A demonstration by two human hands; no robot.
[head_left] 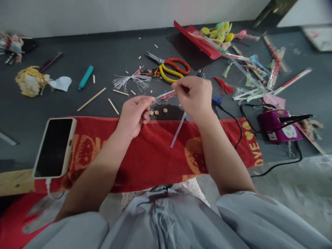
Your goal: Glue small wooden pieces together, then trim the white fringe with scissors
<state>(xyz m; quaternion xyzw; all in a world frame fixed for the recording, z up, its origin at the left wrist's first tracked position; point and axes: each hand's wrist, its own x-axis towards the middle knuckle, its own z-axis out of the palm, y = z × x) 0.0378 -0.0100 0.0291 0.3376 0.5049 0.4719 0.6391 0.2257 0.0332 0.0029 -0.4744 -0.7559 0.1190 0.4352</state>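
A thin red stick in clear wrapping [166,97] spans the gap between my hands above the table. My left hand [135,112] pinches its left end between thumb and fingers. At its right end my right hand [194,95] is closed, with fingertips pressed together. Small tan flower-shaped pieces [165,110] lie just below the stick. A translucent glue stick [178,129] points down over the red towel [155,155] between my forearms. Behind my hands are yellow-handled scissors [169,73], red-handled scissors [178,64] and a bundle of white strings [132,81].
A phone [54,147] on a cable rests at the towel's left. A purple power block [280,126] with black cords sits right. Wrapped sticks [292,81], a red tassel [224,85] and colourful flowers [220,33] lie back right. A teal tube [85,77] and wooden sticks [91,99] are left.
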